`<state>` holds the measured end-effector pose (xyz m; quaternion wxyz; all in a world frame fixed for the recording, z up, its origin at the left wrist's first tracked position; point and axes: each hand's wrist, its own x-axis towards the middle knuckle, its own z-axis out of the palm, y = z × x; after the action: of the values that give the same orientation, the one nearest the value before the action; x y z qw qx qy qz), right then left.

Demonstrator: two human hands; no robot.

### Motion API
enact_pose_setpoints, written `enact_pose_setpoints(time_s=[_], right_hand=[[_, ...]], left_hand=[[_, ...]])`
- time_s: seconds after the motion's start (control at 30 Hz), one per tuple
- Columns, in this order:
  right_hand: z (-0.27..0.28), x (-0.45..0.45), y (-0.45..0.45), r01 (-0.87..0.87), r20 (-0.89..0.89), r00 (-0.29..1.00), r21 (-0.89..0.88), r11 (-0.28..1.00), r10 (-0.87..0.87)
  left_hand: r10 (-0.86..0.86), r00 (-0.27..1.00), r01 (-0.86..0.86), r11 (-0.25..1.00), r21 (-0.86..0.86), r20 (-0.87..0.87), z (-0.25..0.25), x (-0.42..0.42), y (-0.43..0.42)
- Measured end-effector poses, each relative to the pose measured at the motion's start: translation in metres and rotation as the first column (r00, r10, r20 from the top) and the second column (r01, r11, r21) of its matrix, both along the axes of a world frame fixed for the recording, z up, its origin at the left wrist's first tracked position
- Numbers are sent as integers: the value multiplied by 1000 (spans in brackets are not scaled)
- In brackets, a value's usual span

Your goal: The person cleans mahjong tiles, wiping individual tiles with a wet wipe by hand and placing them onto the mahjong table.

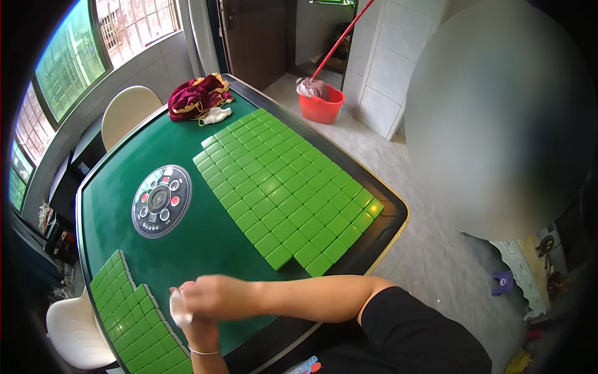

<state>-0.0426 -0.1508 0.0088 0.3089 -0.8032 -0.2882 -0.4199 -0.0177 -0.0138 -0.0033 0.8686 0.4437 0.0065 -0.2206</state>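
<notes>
My right hand [221, 295] reaches across from the right, its fingers curled round a crumpled white cloth [180, 308]. Just under it is my left hand [203, 336], a thin bracelet at its wrist. The two hands meet above the near part of the table, and the left fingers are mostly covered by the right hand and the cloth; anything inside them is hidden. A large block of green mahjong tiles [274, 187] lies in rows on the right side. Another group of green mahjong tiles [134, 318] stretches along the near left edge, beside my left wrist.
The mahjong table [118, 206] has green felt, a dark rim and a round control panel [161, 198]. At its far corner lie a maroon bag [194, 100] and a white cloth or glove [216, 116]. Pale chairs [128, 112] stand left. A red mop bucket [321, 107] is on the floor.
</notes>
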Motion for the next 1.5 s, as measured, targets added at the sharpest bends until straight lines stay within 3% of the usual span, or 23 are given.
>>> enact_pose_setpoints(time_s=[0.07,0.13,0.17,0.2,0.27,0.37,0.4,0.53,0.57,0.67,0.77,0.8,0.83,0.87,0.9,1.0,1.07,1.13,1.23,1.33,1.37,1.47,1.5], right_hand=[[-1,0,4,35,27,999,10,999,-35],[2,6,-12,63,-81,995,34,997,-61],[7,12,-21,87,-9,996,50,995,-86],[4,18,-25,85,-119,991,256,963,-56],[-4,17,-30,10,-143,988,412,911,54],[2,4,-14,-70,-92,991,280,957,99],[-1,3,-9,-72,-180,979,119,990,93],[-2,12,-15,-19,-240,965,342,939,107],[-5,15,-18,44,-203,978,392,919,40],[-2,9,-22,-56,-213,963,435,899,163],[-5,5,-8,-88,-159,979,220,972,125],[-4,7,-8,-55,-155,985,137,989,76],[-3,8,-12,-6,-199,979,207,978,49],[-3,10,-19,24,-242,969,279,960,46],[0,14,-23,49,-215,976,399,915,42],[-4,17,-37,167,-393,919,438,883,21],[10,11,-31,71,-348,918,617,783,191],[9,6,-24,-5,-317,931,483,876,180],[-2,4,-2,-143,-239,955,147,979,175],[-8,15,-7,-33,-244,965,251,968,96],[-5,17,-13,-18,-298,943,403,915,149],[-1,15,-25,103,-375,921,494,863,105],[4,12,-25,45,-339,932,464,884,130]], left_hand=[[59,998,-58,997,50,-5,3,1,-1],[-37,999,33,995,95,31,-5,8,12],[-74,991,63,994,94,112,-5,6,9],[-113,990,108,992,58,88,0,6,8],[-196,979,197,980,-14,49,8,8,8],[-118,993,118,993,-10,20,-8,12,12],[-99,995,99,995,-8,28,-11,11,14],[-200,978,198,980,-31,-65,-3,10,5],[-146,977,158,986,62,-155,8,4,1],[-192,981,191,981,-14,-42,-6,10,9],[187,977,-161,960,228,-98,15,-8,-17],[75,993,-60,988,146,-96,11,-4,-14],[-17,997,23,997,76,-77,1,3,-5],[-278,952,261,956,-131,-128,-9,15,11],[-327,931,293,934,-204,-164,8,7,2],[-386,901,330,905,-268,-196,14,10,1],[-367,889,278,907,-315,-274,15,12,2],[-242,916,173,958,-229,-321,23,12,-1],[-262,957,241,957,-164,-124,5,10,9],[-66,969,74,997,25,-237,22,9,3],[-394,918,364,879,-308,-39,-7,27,23],[-321,944,327,939,-109,72,3,16,11],[-307,949,312,947,-79,67,9,11,7]])
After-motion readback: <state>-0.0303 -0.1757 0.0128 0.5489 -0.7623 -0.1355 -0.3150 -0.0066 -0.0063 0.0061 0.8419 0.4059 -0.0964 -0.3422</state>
